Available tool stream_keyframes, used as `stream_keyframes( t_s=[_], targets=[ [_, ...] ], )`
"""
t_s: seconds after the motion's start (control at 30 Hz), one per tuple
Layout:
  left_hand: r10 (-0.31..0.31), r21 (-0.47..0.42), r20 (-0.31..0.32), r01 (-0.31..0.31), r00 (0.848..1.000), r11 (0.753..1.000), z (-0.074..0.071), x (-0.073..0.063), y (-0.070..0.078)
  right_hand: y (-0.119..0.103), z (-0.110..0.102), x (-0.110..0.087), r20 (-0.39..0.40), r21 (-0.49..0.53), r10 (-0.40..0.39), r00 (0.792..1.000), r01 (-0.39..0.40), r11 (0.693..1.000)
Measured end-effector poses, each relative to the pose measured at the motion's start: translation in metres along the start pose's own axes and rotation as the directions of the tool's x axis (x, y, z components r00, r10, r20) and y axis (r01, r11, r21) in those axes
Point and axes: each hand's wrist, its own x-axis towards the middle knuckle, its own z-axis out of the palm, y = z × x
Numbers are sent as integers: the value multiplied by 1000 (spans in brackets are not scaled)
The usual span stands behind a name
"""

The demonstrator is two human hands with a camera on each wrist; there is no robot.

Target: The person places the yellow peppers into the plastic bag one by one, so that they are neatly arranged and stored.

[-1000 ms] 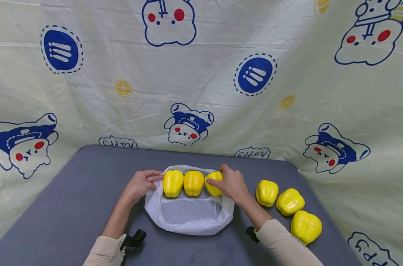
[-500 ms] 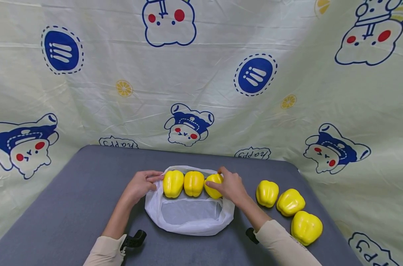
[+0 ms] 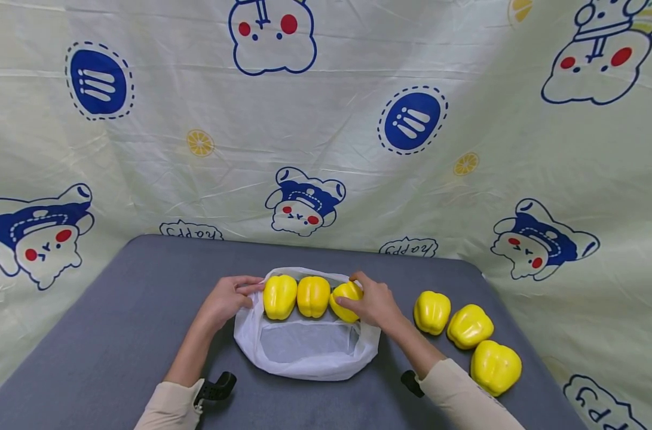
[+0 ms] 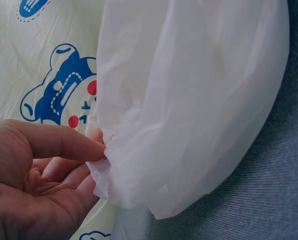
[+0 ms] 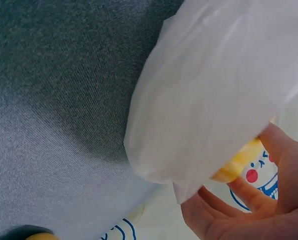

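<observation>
A white translucent bag [image 3: 309, 367] sits mid-table with its mouth spread wide. Along its far side stand a left yellow bell pepper [image 3: 279, 297] and a middle yellow bell pepper [image 3: 313, 297]. My right hand [image 3: 376, 303] holds a third yellow bell pepper [image 3: 347, 301] beside them, thumb on the near side and fingers behind. In the right wrist view only a sliver of that pepper [image 5: 237, 162] shows past the bag wall [image 5: 203, 100]. My left hand [image 3: 226, 300] pinches the bag's left rim between thumb and fingers, also seen in the left wrist view at the bag edge [image 4: 124, 180].
To the right of the bag lie three more yellow bell peppers: a far one [image 3: 432, 312], a middle one [image 3: 470, 326] and a near one [image 3: 495, 367]. The grey table [image 3: 116, 352] ends at a patterned curtain [image 3: 326, 125] behind it.
My right hand and the pepper in it shift very slightly within the bag's far right corner, the pepper showing a little more. The left hand stays at the rim.
</observation>
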Motion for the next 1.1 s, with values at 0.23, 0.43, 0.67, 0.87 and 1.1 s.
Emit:
stream_keyframes(
  t_s=[0.23, 0.43, 0.67, 0.87, 1.1],
  targets=[
    [-3, 0, 1, 3, 1000, 1000, 1, 0, 1, -1, -14, -5, 120, 16, -11, 993, 9, 1000],
    [-1, 5, 2, 1, 1000, 1000, 0, 0, 1, 1, -21, -5, 186, 14, -42, 982, 40, 999],
    [-2, 0, 9, 2, 1000, 1000, 1, 0, 1, 6, -19, -3, 169, 4, -79, 982, 80, 997],
    [-2, 6, 4, 2, 1000, 1000, 0, 0, 1, 5, -19, 1, 162, -6, -76, 984, 78, 997],
    [5, 5, 5, -5, 1000, 1000, 0, 0, 0, 4, -15, 3, 138, -8, -62, 988, 64, 998]
  ],
)
